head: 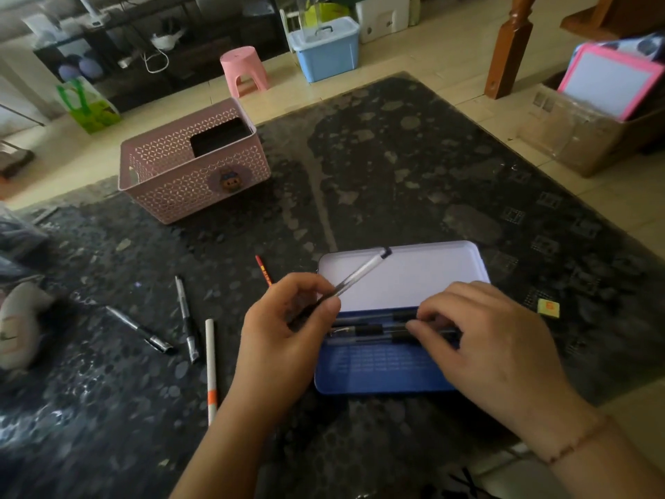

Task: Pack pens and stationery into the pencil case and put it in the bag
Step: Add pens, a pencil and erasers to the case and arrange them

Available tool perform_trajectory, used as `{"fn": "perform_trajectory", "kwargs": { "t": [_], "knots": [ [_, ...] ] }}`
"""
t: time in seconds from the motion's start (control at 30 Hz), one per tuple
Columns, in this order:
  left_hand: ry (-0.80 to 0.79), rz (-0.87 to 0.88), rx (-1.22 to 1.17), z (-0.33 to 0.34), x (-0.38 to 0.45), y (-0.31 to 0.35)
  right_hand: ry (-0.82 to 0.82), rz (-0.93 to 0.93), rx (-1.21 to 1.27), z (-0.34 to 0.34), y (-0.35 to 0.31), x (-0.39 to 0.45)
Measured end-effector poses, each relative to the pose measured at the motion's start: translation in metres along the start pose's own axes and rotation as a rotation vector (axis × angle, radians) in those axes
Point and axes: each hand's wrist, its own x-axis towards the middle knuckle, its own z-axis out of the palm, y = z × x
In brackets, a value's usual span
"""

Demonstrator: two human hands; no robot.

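Covering pens point(367, 331) in pencil case point(381, 372), right hand point(482, 340); count unclear.

Pencil case point(387, 372): smooth metal-looking tin, blue tray, pale satin lid. Pen point(360, 273): clear glossy plastic barrel. Table point(396, 167): dark mottled top under glossy, reflective glass. Basket point(190, 167): pink perforated matt plastic. Stool point(244, 68): smooth pink plastic.

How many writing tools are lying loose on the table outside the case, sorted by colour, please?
Black and silver pens: 2
White pencil with orange band: 1
Red pencil: 1
Total: 4
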Motion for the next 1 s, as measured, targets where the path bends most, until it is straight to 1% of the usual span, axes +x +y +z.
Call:
{"fn": "perform_trajectory", "kwargs": {
  "t": [0.07, 0.13, 0.2, 0.23, 0.3, 0.37, 0.47, 0.53, 0.63, 0.67, 0.73, 0.77, 0.9, 0.97, 1.0],
  "knots": [
    [-0.016, -0.04, -0.253, 0.003, 0.0, 0.005, 0.074, 0.008, 0.204, -0.004, -0.004, 0.0],
    [-0.081, -0.066, -0.456, 0.01, -0.001, 0.007, 0.05, -0.005, 0.391, -0.003, -0.012, 0.0],
    [-0.146, -0.08, -0.609, 0.02, -0.005, 0.008, 0.016, -0.066, 0.422, 0.002, -0.018, -0.001],
    [-0.172, -0.091, -0.647, 0.023, -0.007, 0.008, 0.025, -0.093, 0.409, 0.003, -0.019, -0.002],
    [-0.215, -0.121, -0.684, 0.023, -0.006, 0.007, 0.067, -0.081, 0.419, 0.002, -0.016, -0.002],
    [-0.253, -0.134, -0.71, 0.018, -0.005, 0.005, 0.048, -0.04, 0.486, 0.0, -0.014, -0.001],
    [-0.317, -0.149, -0.756, 0.019, -0.006, 0.006, 0.018, -0.089, 0.545, 0.002, -0.019, -0.001],
    [-0.373, -0.215, -0.813, 0.028, -0.01, 0.007, 0.026, -0.099, 0.587, 0.003, -0.021, -0.001],
    [-0.457, -0.305, -0.969, 0.037, -0.013, 0.013, 0.032, -0.087, 0.705, -0.004, -0.022, -0.003],
    [-0.489, -0.302, -0.989, 0.038, -0.013, 0.016, 0.042, -0.095, 0.721, -0.006, -0.022, -0.003],
    [-0.52, -0.275, -0.988, 0.04, -0.013, 0.018, 0.048, -0.13, 0.679, -0.007, -0.022, 0.0],
    [-0.497, -0.251, -0.958, 0.041, -0.014, 0.018, 0.043, -0.158, 0.635, -0.005, -0.021, 0.001],
    [-0.217, -0.032, -0.635, 0.035, -0.011, 0.012, 0.001, -0.191, 0.486, -0.001, -0.015, 0.004],
    [-0.14, 0.059, -0.544, 0.027, -0.008, 0.011, -0.013, -0.199, 0.443, -0.003, -0.013, 0.006],
    [-0.111, 0.064, -0.509, 0.024, -0.006, 0.01, -0.013, -0.191, 0.436, -0.005, -0.013, 0.006]
  ]
}}
